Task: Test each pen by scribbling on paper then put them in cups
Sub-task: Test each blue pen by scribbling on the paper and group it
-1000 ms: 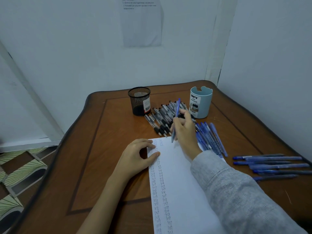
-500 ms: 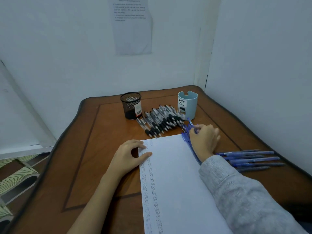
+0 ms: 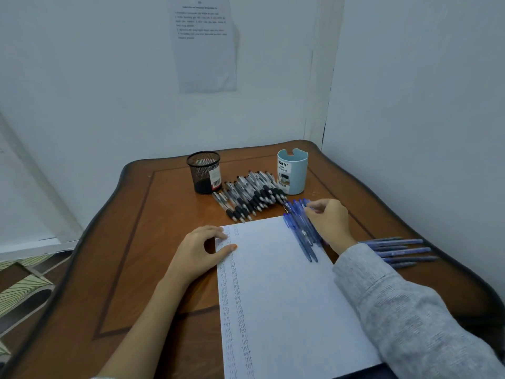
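A white paper sheet (image 3: 278,283) with two columns of small scribbles down its left side lies on the wooden table (image 3: 136,242). My left hand (image 3: 196,253) presses flat on the sheet's top left edge. At the sheet's top right corner my right hand (image 3: 330,222) rests over a bunch of blue pens (image 3: 300,233). Its curled fingertips touch their far ends, and I cannot tell whether they pinch one. A pile of black-grip pens (image 3: 248,195) lies between an empty black mesh cup (image 3: 203,170) and a light blue cup (image 3: 293,173).
A second row of several blue pens (image 3: 401,251) lies near the table's right edge, behind my grey sleeve. White walls close off the back and right sides, with a printed note taped up. Patterned floor shows to the left.
My right hand held a blue pen upright over the sheet's top, then lowered it into the bunch of blue pens on the right. The left hand stayed on the paper.
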